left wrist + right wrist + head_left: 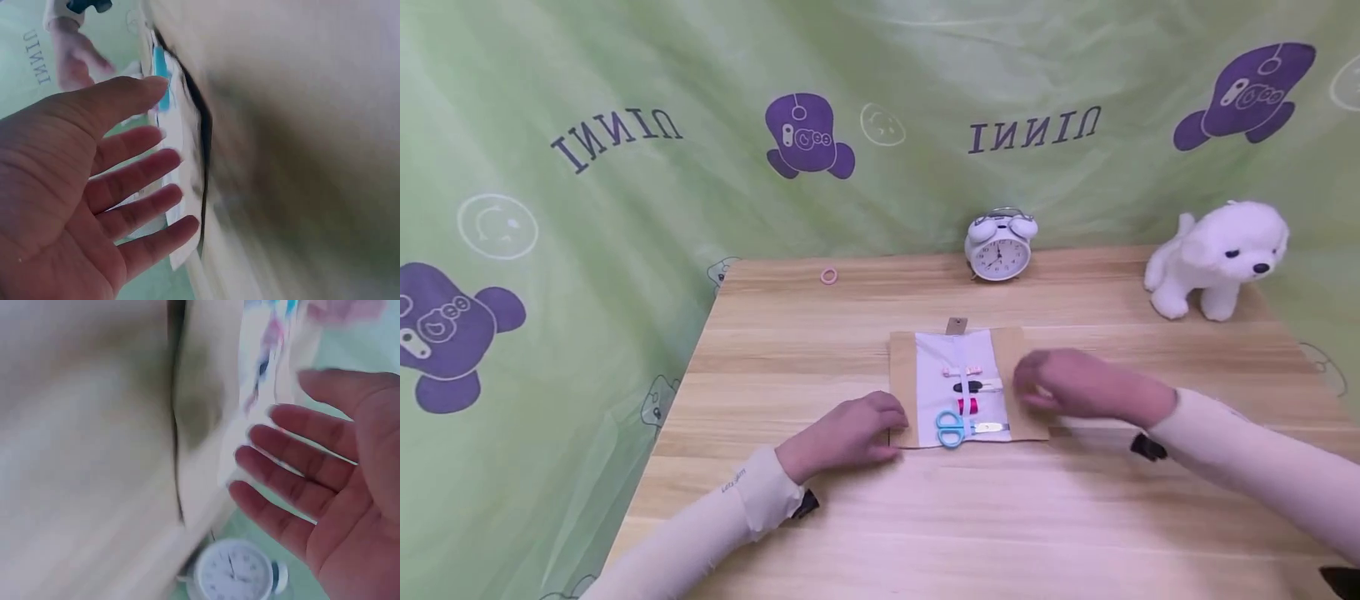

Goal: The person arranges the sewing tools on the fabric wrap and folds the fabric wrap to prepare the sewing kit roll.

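Note:
An unfolded tan case [902,392] with a white lining lies flat on the table. A white band across its middle holds scissors with light blue handles [950,428], a red thread spool [967,406], a small black-handled item [967,387] and a slim pink item [962,372]. My left hand [853,432] rests by the case's left edge; in the left wrist view its fingers [140,194] are spread and hold nothing. Over the right flap hovers my right hand [1075,385], blurred, its palm bare and fingers [287,481] loosely extended in the right wrist view.
A white twin-bell alarm clock [1000,246] stands at the table's back edge. To its right sits a white plush dog [1217,258]. A pink ring [828,276] lies at the back left. Behind the wooden table [775,333] hangs a green printed curtain [700,192].

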Action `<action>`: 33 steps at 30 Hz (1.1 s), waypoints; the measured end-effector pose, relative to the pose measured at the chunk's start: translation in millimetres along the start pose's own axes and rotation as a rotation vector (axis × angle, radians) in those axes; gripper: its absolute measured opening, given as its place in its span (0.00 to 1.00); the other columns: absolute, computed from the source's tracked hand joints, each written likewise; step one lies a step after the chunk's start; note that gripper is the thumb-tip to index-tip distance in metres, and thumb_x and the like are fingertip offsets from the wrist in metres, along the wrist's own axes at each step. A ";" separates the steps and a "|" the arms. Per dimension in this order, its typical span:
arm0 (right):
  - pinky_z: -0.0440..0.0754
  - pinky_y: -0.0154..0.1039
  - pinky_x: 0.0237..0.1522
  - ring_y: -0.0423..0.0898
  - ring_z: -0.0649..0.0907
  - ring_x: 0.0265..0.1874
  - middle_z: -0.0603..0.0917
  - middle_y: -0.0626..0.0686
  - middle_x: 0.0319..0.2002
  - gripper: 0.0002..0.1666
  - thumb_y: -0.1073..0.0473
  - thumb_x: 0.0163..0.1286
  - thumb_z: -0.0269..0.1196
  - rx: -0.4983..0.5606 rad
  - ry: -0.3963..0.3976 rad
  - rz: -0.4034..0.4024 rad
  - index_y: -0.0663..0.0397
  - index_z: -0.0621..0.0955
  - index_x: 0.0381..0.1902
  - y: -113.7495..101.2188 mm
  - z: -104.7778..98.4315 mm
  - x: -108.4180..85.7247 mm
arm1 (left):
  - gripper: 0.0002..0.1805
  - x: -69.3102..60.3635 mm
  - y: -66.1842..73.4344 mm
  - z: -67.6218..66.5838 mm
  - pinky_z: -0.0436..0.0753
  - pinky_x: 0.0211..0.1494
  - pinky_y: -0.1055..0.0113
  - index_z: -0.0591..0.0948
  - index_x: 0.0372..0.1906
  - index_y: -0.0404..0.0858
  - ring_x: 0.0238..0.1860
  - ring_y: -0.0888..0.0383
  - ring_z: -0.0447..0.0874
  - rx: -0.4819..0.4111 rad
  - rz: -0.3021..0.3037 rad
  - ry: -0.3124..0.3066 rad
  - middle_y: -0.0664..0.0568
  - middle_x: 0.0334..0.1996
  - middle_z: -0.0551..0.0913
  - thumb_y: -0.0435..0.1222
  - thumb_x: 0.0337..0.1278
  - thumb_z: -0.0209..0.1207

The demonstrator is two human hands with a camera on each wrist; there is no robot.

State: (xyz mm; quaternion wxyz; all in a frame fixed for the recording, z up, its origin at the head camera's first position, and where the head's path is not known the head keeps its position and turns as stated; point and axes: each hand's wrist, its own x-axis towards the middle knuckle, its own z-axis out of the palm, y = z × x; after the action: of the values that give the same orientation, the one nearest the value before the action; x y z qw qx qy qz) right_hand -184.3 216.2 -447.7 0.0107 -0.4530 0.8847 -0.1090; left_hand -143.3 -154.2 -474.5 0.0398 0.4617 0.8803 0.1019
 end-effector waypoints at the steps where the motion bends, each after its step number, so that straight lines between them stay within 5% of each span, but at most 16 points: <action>1: 0.88 0.44 0.45 0.47 0.88 0.41 0.89 0.53 0.42 0.11 0.57 0.63 0.69 0.000 -0.021 -0.015 0.54 0.86 0.42 -6.8 1.5 -7.2 | 0.21 0.8 0.3 1.4 0.81 0.61 0.66 0.84 0.53 0.41 0.57 0.58 0.80 -0.001 0.016 -0.003 0.53 0.54 0.83 0.48 0.60 0.67; 6: 0.87 0.45 0.48 0.48 0.87 0.47 0.87 0.54 0.48 0.19 0.53 0.60 0.72 -0.029 -0.072 0.022 0.57 0.86 0.46 -29.1 19.7 -33.5 | 0.23 5.5 2.9 8.3 0.76 0.69 0.63 0.82 0.56 0.39 0.61 0.56 0.78 0.146 0.066 0.012 0.51 0.56 0.82 0.48 0.62 0.65; 12: 0.88 0.42 0.41 0.47 0.87 0.40 0.86 0.54 0.42 0.13 0.65 0.54 0.73 -0.130 0.129 0.008 0.60 0.87 0.39 -38.3 41.9 -38.9 | 0.11 8.4 5.1 10.3 0.79 0.64 0.66 0.86 0.46 0.44 0.55 0.57 0.83 0.281 0.108 0.027 0.55 0.48 0.87 0.43 0.65 0.61; 18: 0.88 0.43 0.41 0.46 0.90 0.39 0.90 0.51 0.40 0.12 0.67 0.56 0.69 -0.086 0.171 0.074 0.59 0.88 0.40 -37.0 44.5 -43.1 | 0.11 8.9 4.2 11.5 0.83 0.59 0.67 0.89 0.43 0.45 0.54 0.60 0.86 0.234 0.085 0.052 0.56 0.45 0.89 0.40 0.65 0.58; 25: 0.87 0.44 0.42 0.40 0.89 0.40 0.90 0.43 0.40 0.09 0.63 0.66 0.67 0.084 0.152 0.200 0.47 0.88 0.42 -22.8 41.1 -44.8 | 0.10 6.8 -10.9 16.3 0.85 0.54 0.67 0.89 0.42 0.45 0.52 0.62 0.89 0.043 0.031 0.103 0.58 0.43 0.91 0.39 0.65 0.59; 28: 0.86 0.41 0.40 0.33 0.85 0.36 0.89 0.40 0.38 0.07 0.62 0.67 0.67 0.153 0.161 0.237 0.46 0.88 0.41 -15.2 41.3 -42.8 | 0.09 4.2 -16.6 17.4 0.85 0.44 0.72 0.88 0.41 0.46 0.37 0.69 0.88 -0.041 -0.004 0.143 0.61 0.35 0.91 0.39 0.66 0.59; 33: 0.77 0.31 0.31 0.30 0.75 0.28 0.85 0.40 0.31 0.04 0.62 0.69 0.65 0.294 0.181 0.300 0.48 0.86 0.39 -6.8 36.7 -37.7 | 0.09 6.5 -18.3 15.9 0.78 0.31 0.73 0.88 0.43 0.45 0.21 0.71 0.72 -0.010 -0.055 0.190 0.62 0.28 0.88 0.40 0.65 0.59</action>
State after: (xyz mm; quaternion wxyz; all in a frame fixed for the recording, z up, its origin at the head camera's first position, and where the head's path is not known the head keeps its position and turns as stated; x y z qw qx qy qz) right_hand -152.4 235.9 -485.1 0.0132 -0.2983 0.9141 -0.2744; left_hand -159.2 -156.7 -493.8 -0.0387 0.4254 0.8919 0.1487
